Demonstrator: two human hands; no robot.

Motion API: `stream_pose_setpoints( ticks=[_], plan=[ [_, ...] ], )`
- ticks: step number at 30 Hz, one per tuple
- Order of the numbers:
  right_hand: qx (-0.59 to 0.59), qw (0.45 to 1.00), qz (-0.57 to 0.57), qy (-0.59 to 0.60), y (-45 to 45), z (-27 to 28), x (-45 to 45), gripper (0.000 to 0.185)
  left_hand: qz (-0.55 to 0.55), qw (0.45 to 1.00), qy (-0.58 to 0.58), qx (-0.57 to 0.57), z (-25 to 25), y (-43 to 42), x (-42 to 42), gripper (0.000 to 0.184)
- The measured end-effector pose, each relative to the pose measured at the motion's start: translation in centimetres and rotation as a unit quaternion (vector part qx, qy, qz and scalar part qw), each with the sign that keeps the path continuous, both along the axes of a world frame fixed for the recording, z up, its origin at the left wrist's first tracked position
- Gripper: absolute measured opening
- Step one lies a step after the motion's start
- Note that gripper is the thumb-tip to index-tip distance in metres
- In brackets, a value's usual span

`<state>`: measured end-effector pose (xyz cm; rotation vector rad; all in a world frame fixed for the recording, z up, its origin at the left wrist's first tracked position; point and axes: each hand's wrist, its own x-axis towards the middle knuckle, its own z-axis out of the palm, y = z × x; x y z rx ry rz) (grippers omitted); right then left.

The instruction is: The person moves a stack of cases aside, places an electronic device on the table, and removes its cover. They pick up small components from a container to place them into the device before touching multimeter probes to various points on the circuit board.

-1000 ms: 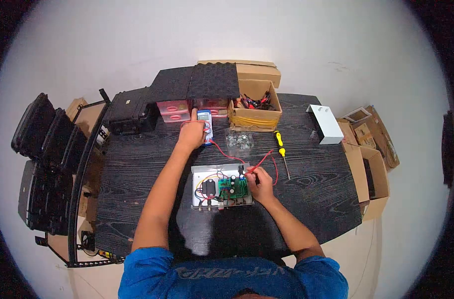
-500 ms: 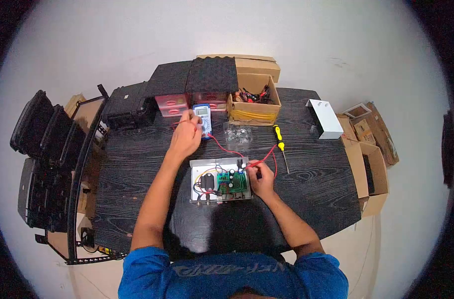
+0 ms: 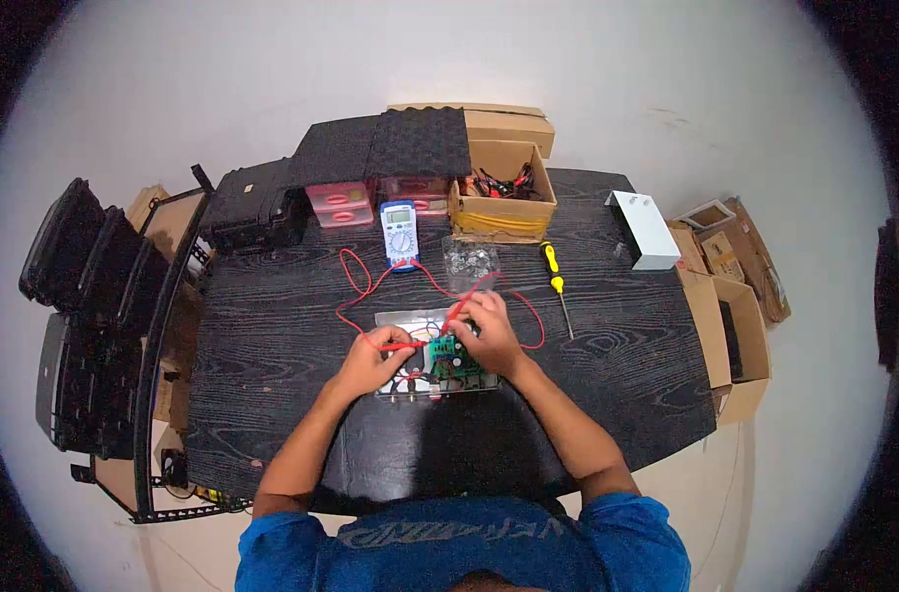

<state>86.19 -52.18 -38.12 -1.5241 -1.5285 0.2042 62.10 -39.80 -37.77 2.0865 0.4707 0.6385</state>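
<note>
A metal chassis (image 3: 390, 321) with a green circuit board (image 3: 449, 360) and loose wiring lies in front of me. My left hand (image 3: 372, 360) is closed around a red test probe (image 3: 398, 346), its tip pointing right toward the board. In my right hand (image 3: 489, 331) is a second red test probe (image 3: 455, 314), slanting down to the board's upper left. Whether the tips touch the board is too small to tell. Red leads run from both probes to a blue-and-white multimeter (image 3: 401, 235) behind the chassis.
A yellow-black screwdriver (image 3: 554, 274) lies right of a clear bag of small parts (image 3: 471, 264). Behind are a cardboard box of cables (image 3: 502, 222) and red drawers (image 3: 341, 207). A white metal cover (image 3: 647, 235) sits at the right, a black case (image 3: 252, 209) at the left.
My left hand has come down from the multimeter to the chassis, bringing a probe. My right hand has moved left from the chassis's right edge to over the board.
</note>
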Motion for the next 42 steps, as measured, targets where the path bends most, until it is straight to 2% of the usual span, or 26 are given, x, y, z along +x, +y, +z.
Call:
stream_pose_setpoints(
  ticks=[5, 23, 34, 42],
  plan=[
    [-0.045, 0.996, 0.031, -0.071, 0.8, -0.4, -0.6, 0.016, -0.011, 0.999, 0.003, 0.041, -1.0, 0.4, -0.4, 0.015],
    [-0.031, 0.996, 0.034, -0.072, 0.9, -1.7, -0.5, 0.016, -0.040, 0.998, -0.015, 0.051, -2.0, 0.9, -0.1, 0.015],
    [-0.020, 0.997, 0.013, -0.072, 1.1, -2.3, -0.5, 0.008, -0.043, 0.998, -0.013, 0.035, -1.9, 0.9, -0.2, 0.015],
    [-0.022, 0.997, 0.017, -0.075, 1.1, -2.1, -0.6, 0.009, -0.047, 0.998, -0.012, 0.042, -2.0, 1.0, -0.1, 0.014]
  ],
)
